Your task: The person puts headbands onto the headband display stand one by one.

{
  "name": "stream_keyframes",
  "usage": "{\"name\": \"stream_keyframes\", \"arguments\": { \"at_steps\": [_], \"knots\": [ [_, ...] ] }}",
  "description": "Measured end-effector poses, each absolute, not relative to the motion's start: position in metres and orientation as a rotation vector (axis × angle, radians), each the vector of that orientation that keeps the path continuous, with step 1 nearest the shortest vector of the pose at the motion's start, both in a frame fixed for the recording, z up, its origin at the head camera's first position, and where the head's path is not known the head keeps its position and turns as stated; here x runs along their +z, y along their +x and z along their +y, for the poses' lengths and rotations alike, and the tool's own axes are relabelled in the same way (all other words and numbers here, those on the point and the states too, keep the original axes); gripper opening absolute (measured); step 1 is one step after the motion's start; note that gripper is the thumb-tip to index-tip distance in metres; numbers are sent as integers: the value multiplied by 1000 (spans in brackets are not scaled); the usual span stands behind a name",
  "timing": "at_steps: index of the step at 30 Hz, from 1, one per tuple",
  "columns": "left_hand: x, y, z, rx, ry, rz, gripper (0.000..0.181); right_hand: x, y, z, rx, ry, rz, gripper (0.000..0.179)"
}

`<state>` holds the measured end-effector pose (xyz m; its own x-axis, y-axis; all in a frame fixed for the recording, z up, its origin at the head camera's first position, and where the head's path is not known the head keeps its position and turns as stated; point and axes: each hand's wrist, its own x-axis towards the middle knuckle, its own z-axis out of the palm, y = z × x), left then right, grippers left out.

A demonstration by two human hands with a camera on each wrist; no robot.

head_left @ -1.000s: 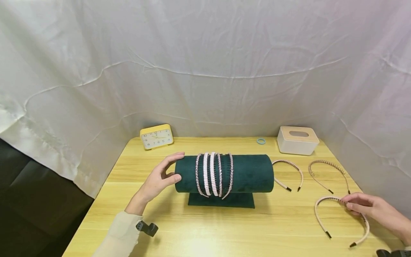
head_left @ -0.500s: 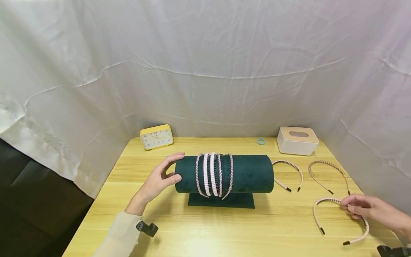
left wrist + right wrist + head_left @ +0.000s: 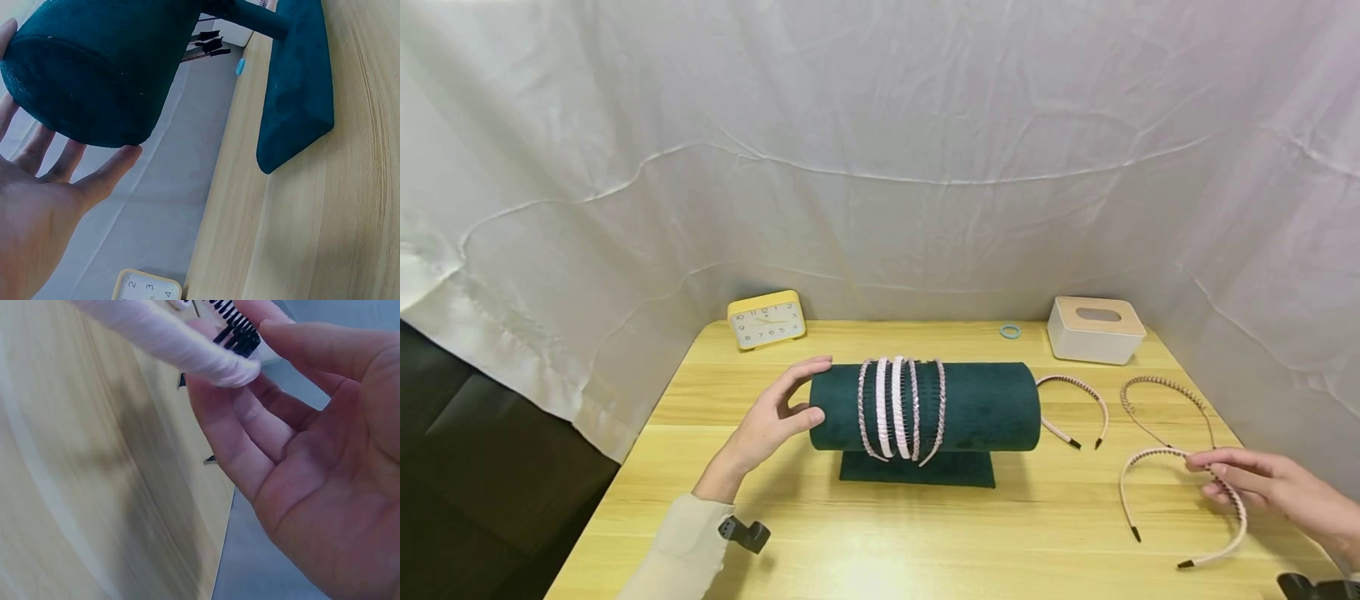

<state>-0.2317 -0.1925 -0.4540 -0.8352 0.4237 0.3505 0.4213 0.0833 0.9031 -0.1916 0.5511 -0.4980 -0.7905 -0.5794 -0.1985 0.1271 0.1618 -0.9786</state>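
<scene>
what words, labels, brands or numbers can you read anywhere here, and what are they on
"10 11 12 1 2 3 4 5 6 7 8 9": round the face of the yellow clock, head view
"2", "3", "4": same clock, partly in frame in the left wrist view
Small mark below the 12: too small to read
No other readable text.

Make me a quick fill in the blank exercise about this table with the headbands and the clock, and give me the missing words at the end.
1. The left hand touches one end of the display stand, which carries ____ headbands.
2. The right hand holds a pale pink headband whose two tips are ____.
3. The clock has a ____ casing.
4. In the head view, the blue ring lies to the ____ of the white box.

Missing words: five; black; yellow; left.
</scene>
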Motion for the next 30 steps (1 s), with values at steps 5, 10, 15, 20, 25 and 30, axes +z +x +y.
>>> {"name": "stream_keyframes", "arguments": {
  "at_steps": [5,10,15,20,25,30],
  "knots": [
    [-454,-232,-193,1925,898,2311,64,-493,-188,544,-1518,-391,2227,42],
    [-454,-232,-193,1924,895,2314,64,-490,-184,535,-1517,-342,2318,39],
    [-454,-232,-193,1924,896,2309,65,-490,-183,534,-1666,-439,2187,45],
    [-454,-232,-192,1930,903,2305,64,-488,-182,529,-1713,-476,2137,51],
    [-453,-232,-192,1937,901,2299,63,-481,-182,519,-1746,-494,2110,48],
    [-454,-232,-192,1939,906,2295,63,-477,-184,511,-1758,-545,1995,39]
  ]
}}
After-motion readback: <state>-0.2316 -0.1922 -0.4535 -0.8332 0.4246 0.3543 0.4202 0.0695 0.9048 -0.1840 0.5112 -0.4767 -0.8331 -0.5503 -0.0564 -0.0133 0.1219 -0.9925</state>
